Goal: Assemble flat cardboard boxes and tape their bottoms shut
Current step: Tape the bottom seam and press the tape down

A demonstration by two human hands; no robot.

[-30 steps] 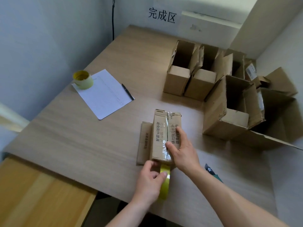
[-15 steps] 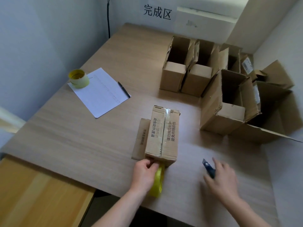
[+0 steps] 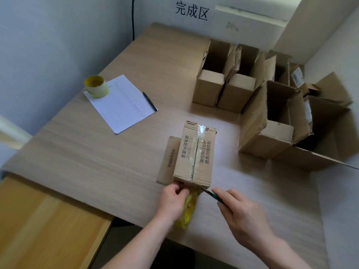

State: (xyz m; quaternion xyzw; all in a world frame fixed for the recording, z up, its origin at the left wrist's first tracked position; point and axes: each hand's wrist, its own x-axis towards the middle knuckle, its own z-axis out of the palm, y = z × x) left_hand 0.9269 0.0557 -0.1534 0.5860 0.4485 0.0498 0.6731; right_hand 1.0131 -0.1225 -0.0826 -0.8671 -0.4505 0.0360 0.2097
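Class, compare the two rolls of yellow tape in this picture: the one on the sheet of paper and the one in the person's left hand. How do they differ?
The roll on the paper lies flat, its hollow core facing up; the roll in the left hand stands on edge.
The roll on the paper rests untouched at the table's far left; the left hand grips the other roll by the taped box.
The roll on the paper shows whole; the hand partly hides the other.
Both are yellow.

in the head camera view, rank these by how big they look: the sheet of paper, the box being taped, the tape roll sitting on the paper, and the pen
1. Sheet of paper and box being taped: close in apparent size, and the box is nearer the camera, so unranked.
2. Tape roll on the paper.
3. Pen: longer than the roll but very thin.
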